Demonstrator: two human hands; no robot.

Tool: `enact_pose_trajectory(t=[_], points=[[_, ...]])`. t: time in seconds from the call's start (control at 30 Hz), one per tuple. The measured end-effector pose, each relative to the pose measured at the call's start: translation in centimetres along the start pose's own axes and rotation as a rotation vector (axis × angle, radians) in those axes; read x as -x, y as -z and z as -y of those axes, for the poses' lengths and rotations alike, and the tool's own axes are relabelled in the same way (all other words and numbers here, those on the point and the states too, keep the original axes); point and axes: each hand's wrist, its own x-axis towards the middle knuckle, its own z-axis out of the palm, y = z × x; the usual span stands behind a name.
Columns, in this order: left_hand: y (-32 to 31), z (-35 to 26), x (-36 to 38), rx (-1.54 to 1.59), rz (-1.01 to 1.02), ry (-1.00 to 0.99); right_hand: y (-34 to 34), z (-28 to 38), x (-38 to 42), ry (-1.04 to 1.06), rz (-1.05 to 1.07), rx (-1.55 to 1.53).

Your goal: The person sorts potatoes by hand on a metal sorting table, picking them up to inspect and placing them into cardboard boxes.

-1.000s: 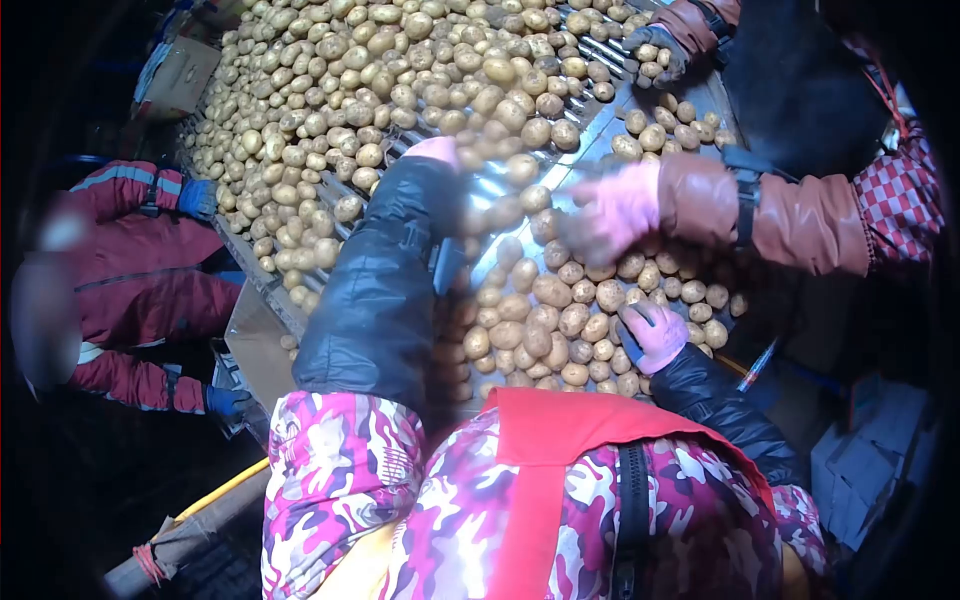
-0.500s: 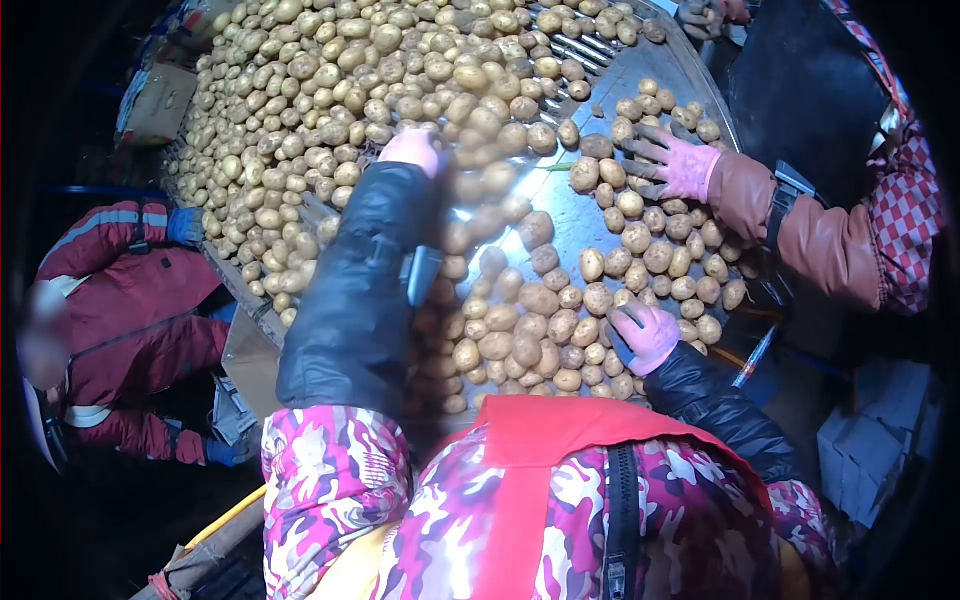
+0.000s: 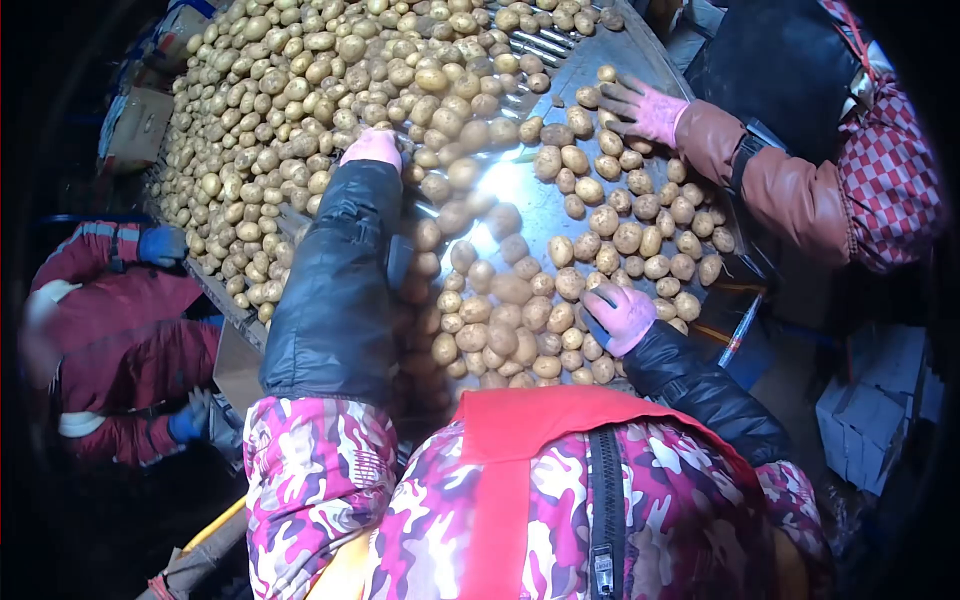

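Observation:
Many potatoes (image 3: 270, 110) lie heaped at the left and top of a metal table (image 3: 525, 205). In its pink glove, my left hand (image 3: 372, 150) reaches into the edge of that heap; its fingers are hidden among the potatoes. My right hand (image 3: 618, 317), gloved in pink with dark fingertips, rests at the right side of the nearer potatoes (image 3: 510, 330), its visible fingers bent against them. I cannot make out whether it grips one. Blurred potatoes lie between my two arms.
At the right, a co-worker's pink-gloved hand (image 3: 645, 110) spreads over potatoes. Another person in a dark red jacket (image 3: 130, 330) is at the left, beside a cardboard box (image 3: 240, 370). Pale boxes (image 3: 870, 410) stand at the lower right. Metal rollers (image 3: 540, 45) show at the top.
The whole view has shifted, with most things now a little further left. The co-worker's gloved hand has moved up and away from me over the potatoes. Potatoes between my arms have changed position.

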Motion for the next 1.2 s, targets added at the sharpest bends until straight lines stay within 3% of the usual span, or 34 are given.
enact_pose_trajectory(t=[0.2, 0.27, 0.37, 0.4, 0.47, 0.57, 0.8, 0.83, 0.9, 0.97, 1.03, 1.07, 1.1, 1.13, 1.17, 1.2], points=[[-0.3, 0.0, 0.7, 0.003, -0.039, -0.105, -0.5, 0.0, 0.3, -0.016, 0.005, 0.023], [0.3, -1.4, 0.0, -0.070, 0.002, -0.050, -0.2, 0.2, 0.2, -0.016, -0.009, 0.018], [3.4, -3.8, 1.4, -0.092, 0.036, -0.033, -0.3, -0.1, 0.4, -0.030, 0.012, 0.029], [5.7, -4.6, 2.3, -0.070, 0.154, -0.014, -0.2, 0.0, 0.4, -0.026, 0.017, 0.027], [8.3, -5.7, 4.1, -0.233, 0.200, -0.146, -0.4, -0.2, 0.2, -0.022, -0.006, 0.007], [6.8, -5.3, 2.8, -0.181, 0.206, -0.087, 0.0, 0.0, 0.0, -0.021, 0.012, 0.013], [-1.6, -2.0, 0.2, 0.132, 0.013, 0.003, -0.5, -0.1, 0.6, -0.022, -0.006, 0.026], [-2.4, -0.3, 1.0, 0.397, 0.006, -0.055, -0.6, 0.0, 0.7, -0.026, -0.009, 0.028], [-4.1, 1.7, 3.5, 1.292, 0.103, 0.149, -0.6, 0.1, 0.7, -0.042, 0.016, -0.003], [-5.1, 2.3, 9.3, 1.613, -0.047, 0.037, -0.1, 0.4, 0.2, -0.045, 0.012, -0.013], [-5.4, 0.6, 16.1, 1.390, -0.238, -0.187, -0.6, 0.4, 0.5, -0.049, -0.005, 0.003], [-4.5, -1.2, 19.0, 1.381, -0.253, -0.188, -0.7, 0.8, 0.2, -0.098, -0.020, -0.022], [-5.1, -1.7, 20.6, 1.749, -0.131, -0.113, -0.4, 1.4, -0.1, -0.146, -0.030, -0.045], [-5.3, -1.2, 22.0, 2.307, 0.164, -0.089, 0.0, 2.0, -0.2, -0.200, -0.036, -0.067], [-5.4, -0.7, 23.4, 2.825, 0.478, 0.118, 0.2, 2.6, -0.7, -0.338, -0.041, -0.182], [-5.2, -1.3, 25.0, 3.030, 0.562, 0.063, -1.4, 1.5, -0.9, -0.340, -0.123, -0.225]])
